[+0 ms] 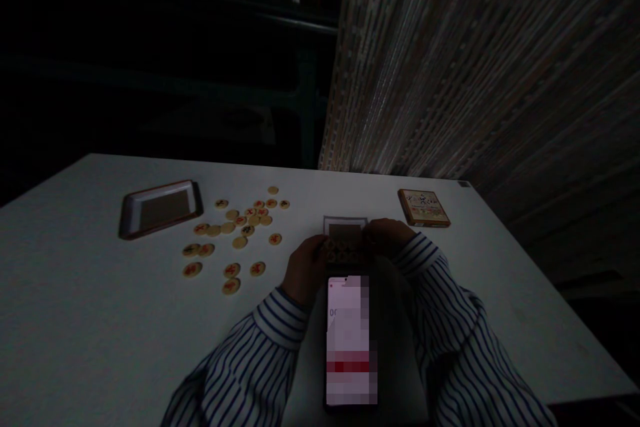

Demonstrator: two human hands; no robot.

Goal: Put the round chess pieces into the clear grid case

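Observation:
A small light-rimmed tray (345,221) lies between my hands, with several round Chinese chess pieces (343,257) in rows in its near part. My left hand (305,271) is closed at the tray's left side, its fingertips in shadow. At the right side, my right hand (393,237) has curled fingers against the edge; dim light hides their tips. To the left, many loose wooden chess pieces (240,241) are scattered on the white table (125,320), some showing red or dark characters and others blank.
Directly below the tray lies a lit phone (349,340), its screen partly blurred. At the back left is a brown-edged open box part (160,208). A printed flat box (424,207) sits at the right. A string curtain (425,67) hangs behind the table.

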